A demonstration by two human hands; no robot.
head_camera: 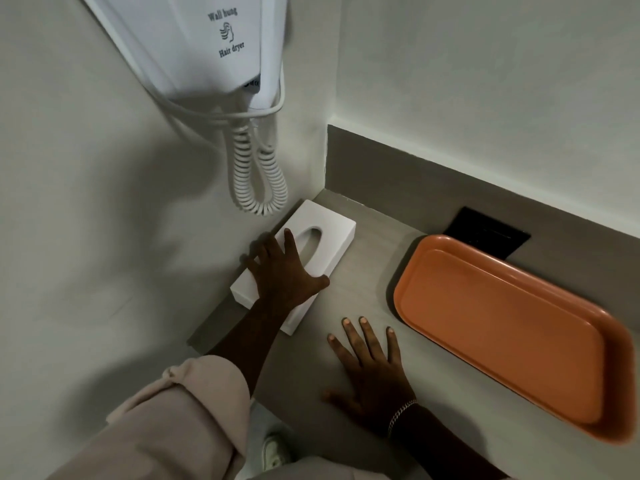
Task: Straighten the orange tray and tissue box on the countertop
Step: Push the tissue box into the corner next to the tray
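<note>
A white tissue box (329,230) with an oval slot lies near the left wall in the corner of the grey countertop (353,278), its long side angled away from me. My left hand (280,268) rests on top of the box, fingers spread over its left edge and thumb hooked over its right edge. My right hand (370,365) lies flat on the counter with fingers apart, holding nothing, between the box and the orange tray (502,330). The empty tray lies to the right along the back wall.
A wall-hung white hair dryer (207,43) with a coiled cord (256,174) hangs above the box. A black rectangular panel (491,233) sits behind the tray's far corner. The counter's front edge runs below my right wrist; a white shoe (273,452) shows on the floor.
</note>
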